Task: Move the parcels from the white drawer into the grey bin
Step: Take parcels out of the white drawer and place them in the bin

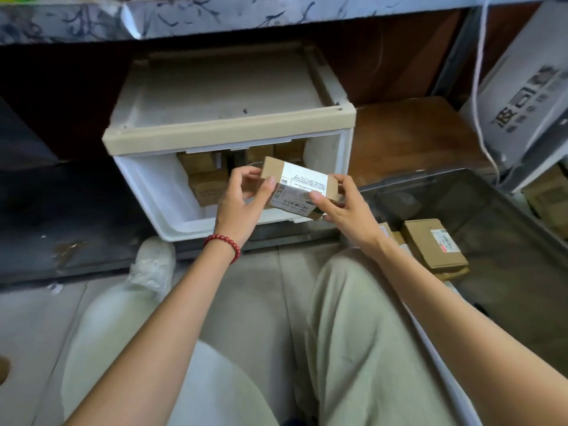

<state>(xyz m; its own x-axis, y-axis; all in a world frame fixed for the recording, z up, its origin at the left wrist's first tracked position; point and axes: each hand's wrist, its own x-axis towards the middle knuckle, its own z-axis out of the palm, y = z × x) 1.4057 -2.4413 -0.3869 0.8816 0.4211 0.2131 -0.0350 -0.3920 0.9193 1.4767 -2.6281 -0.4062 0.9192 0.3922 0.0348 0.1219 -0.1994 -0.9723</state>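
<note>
A small cardboard parcel (299,181) with a white shipping label is held above the pulled-out white drawer (153,192). My left hand (242,204) grips its left end, thumb on the front face. Its right end sits in my right hand (344,207), fingers curled round it. Several more brown parcels (206,179) lie inside the drawer, partly hidden under the cabinet's beige front rail. To the right on the floor stands the grey translucent bin (504,229), holding a few cardboard parcels (433,244) near its left side.
The white drawer cabinet (227,96) stands under a marbled shelf edge. My legs in pale trousers and a white shoe (153,265) are on the tiled floor. At the far right are a white printed box (528,96), a hanging cord and another cardboard box.
</note>
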